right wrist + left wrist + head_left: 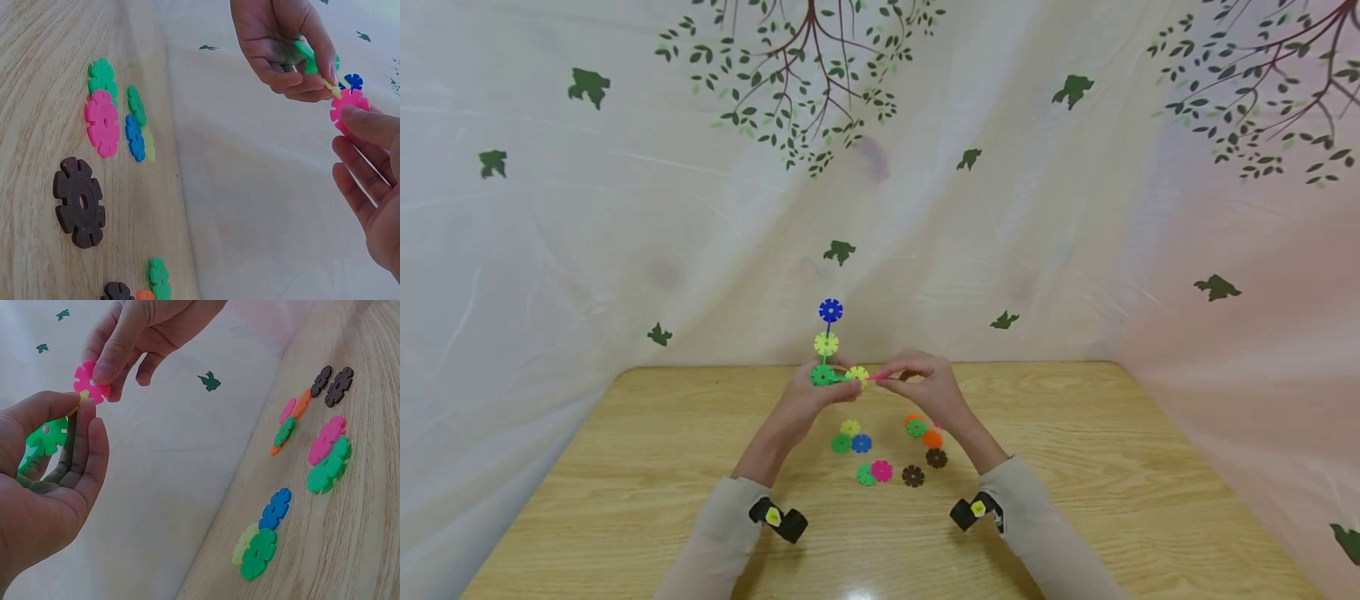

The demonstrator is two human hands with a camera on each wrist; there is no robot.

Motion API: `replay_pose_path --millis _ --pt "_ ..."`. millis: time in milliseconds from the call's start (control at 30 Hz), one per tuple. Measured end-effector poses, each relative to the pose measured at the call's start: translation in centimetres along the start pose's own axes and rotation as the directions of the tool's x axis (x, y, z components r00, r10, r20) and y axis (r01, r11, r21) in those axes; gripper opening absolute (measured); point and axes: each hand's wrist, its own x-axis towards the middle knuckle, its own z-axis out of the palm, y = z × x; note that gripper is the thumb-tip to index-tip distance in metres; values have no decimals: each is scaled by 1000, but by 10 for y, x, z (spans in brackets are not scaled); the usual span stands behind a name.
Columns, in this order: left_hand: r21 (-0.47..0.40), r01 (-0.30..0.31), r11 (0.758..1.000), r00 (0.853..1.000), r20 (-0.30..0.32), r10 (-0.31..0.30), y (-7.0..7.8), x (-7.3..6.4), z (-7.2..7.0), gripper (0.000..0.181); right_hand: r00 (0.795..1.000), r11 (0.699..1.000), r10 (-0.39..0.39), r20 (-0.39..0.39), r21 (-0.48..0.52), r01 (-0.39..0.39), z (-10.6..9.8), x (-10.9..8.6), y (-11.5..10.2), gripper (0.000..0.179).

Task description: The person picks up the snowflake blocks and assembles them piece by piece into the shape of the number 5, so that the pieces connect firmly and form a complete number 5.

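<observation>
My left hand (808, 396) pinches a yellow notched disc (857, 377) between thumb and fingers. That disc belongs to a chain of interlocking snowflake discs: a green disc (823, 375) beside it, then a yellow disc (826, 343) and a blue disc (831, 311) rising above. Between the thumb and fingers of my right hand (928, 385) is a pink disc (92, 382). In the right wrist view the pink disc (349, 107) meets the edge of the yellow one; whether their notches are fully joined I cannot tell. Both hands are above the table.
Loose discs lie on the wooden table (662, 467) below the hands: green (842, 443), blue (862, 443), pink (882, 471), orange (932, 439) and dark brown (913, 476), some overlapping. Behind the table hangs a pale curtain (737, 250) printed with leaves.
</observation>
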Motion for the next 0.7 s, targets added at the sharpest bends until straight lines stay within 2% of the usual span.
replay_pose_path --millis 200,467,567,700 --pt "4 -1 1000 1000 24 1 0 -1 -4 24 997 998 -70 -15 -10 70 3 1 20 7" --pt "-2 19 1000 999 27 -19 6 -3 -6 23 980 980 -200 -20 -27 200 8 1 24 12" --pt "11 21 1000 999 24 -21 7 -4 -6 24 980 979 -199 -13 -35 199 9 1 24 9" --pt "44 6 999 1000 29 -8 7 -3 -8 24 989 988 -148 -8 -35 148 9 1 25 7"
